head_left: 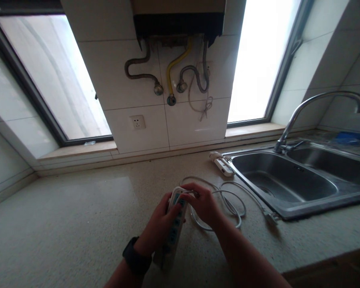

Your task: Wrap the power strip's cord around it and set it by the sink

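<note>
In the head view, we have the power strip (pixel 174 231) in front of us over the countertop (pixel 66 224), left of the sink (pixel 306 207), slanting away with its sockets facing up. Our left hand (pixel 159 220) is closed around it: the thumb lies across the socket face and a fingertip shows at the far edge, so the fingers seem to wrap underneath, probably to bear its weight and steady it.

Our right hand (pixel 206 203) is at the far end, thumb and forefinger apparently pinched on the grey-white cable (pixel 238 185) where it meets the strip; that grip probably controls the cord close to the body. The other fingers are curled, and we cannot tell whether they press on the casing too.

The rest of the cable lies in loose loops to the right, which seems to leave slack for handling, and its plug (pixel 271 218) rests just beside the sink's near left corner. A second, smaller power strip (pixel 224 166) lies by the sink's far left corner, cord bundled at its end, perhaps to stay compact and out of our way
</note>
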Motion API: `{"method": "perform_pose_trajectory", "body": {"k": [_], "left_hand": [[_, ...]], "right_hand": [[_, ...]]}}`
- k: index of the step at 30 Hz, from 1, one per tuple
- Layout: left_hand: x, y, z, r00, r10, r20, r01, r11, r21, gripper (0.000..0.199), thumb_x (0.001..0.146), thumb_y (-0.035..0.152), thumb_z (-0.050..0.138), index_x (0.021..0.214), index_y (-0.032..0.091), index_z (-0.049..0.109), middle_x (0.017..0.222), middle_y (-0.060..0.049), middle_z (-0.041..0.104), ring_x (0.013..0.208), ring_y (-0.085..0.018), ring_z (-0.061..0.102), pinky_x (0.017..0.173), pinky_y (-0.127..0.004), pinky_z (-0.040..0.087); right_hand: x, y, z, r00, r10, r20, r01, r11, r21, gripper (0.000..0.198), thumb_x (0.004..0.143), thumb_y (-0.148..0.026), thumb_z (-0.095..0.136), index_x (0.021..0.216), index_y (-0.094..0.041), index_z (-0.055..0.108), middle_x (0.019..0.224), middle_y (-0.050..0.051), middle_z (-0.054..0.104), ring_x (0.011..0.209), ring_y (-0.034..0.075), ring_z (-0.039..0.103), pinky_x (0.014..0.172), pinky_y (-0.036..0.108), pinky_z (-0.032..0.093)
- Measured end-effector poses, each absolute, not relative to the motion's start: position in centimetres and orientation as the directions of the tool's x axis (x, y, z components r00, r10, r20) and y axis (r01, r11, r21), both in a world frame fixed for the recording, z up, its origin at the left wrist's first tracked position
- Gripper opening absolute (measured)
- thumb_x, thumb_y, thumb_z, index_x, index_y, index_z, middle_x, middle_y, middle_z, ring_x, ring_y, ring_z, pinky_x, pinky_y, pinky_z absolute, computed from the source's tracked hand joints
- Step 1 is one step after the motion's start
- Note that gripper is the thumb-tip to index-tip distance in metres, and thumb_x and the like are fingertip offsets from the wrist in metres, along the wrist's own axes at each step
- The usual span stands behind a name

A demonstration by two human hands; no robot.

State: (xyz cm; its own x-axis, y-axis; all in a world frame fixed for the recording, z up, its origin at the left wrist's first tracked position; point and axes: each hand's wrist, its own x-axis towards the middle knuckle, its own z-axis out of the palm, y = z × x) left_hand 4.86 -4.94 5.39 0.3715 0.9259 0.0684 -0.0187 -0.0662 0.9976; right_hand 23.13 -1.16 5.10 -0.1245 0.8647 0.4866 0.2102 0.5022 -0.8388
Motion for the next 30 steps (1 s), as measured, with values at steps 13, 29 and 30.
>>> {"method": "perform_pose_trajectory", "body": {"k": [13,29,30], "left_hand": [[5.0,-4.7,5.7,0.078,0.997,0.031,0.071,-0.036,0.997,0.062,0.089,0.065,0.051,0.128,0.017,0.041,0.096,-0.007,0.058,0.066,-0.018,0.067,0.052,-0.026,0.052],[4.9,-5.3,6.1,0.107,0.994,0.010,-0.171,0.009,0.985,0.057,0.088,0.062,0.055,0.119,0.017,0.042,0.095,-0.008,0.060,0.064,-0.020,0.067,0.051,-0.028,0.051],[4.9,-5.4,6.2,0.110,0.994,0.013,-0.178,0.007,0.984,0.057,0.088,0.062,0.055,0.120,0.017,0.042,0.095,-0.008,0.060,0.065,-0.021,0.067,0.051,-0.027,0.050]], "right_hand": [[23.1,-1.3,5.9,-0.096,0.781,0.617,0.442,0.588,-0.677,0.025,0.093,-0.041,0.062,0.090,-0.016,0.067,0.078,0.002,0.064,0.069,0.012,0.055,0.067,0.023,0.042],[23.0,-0.8,4.7,-0.270,0.850,0.453,0.151,0.502,-0.852,0.035,0.093,-0.043,0.059,0.077,-0.015,0.048,0.068,-0.002,0.039,0.063,0.010,0.033,0.057,0.024,0.030],[23.1,-0.7,4.6,-0.279,0.850,0.448,0.140,0.497,-0.856,0.036,0.093,-0.044,0.059,0.076,-0.015,0.047,0.068,-0.002,0.038,0.063,0.010,0.033,0.057,0.024,0.030]]}}
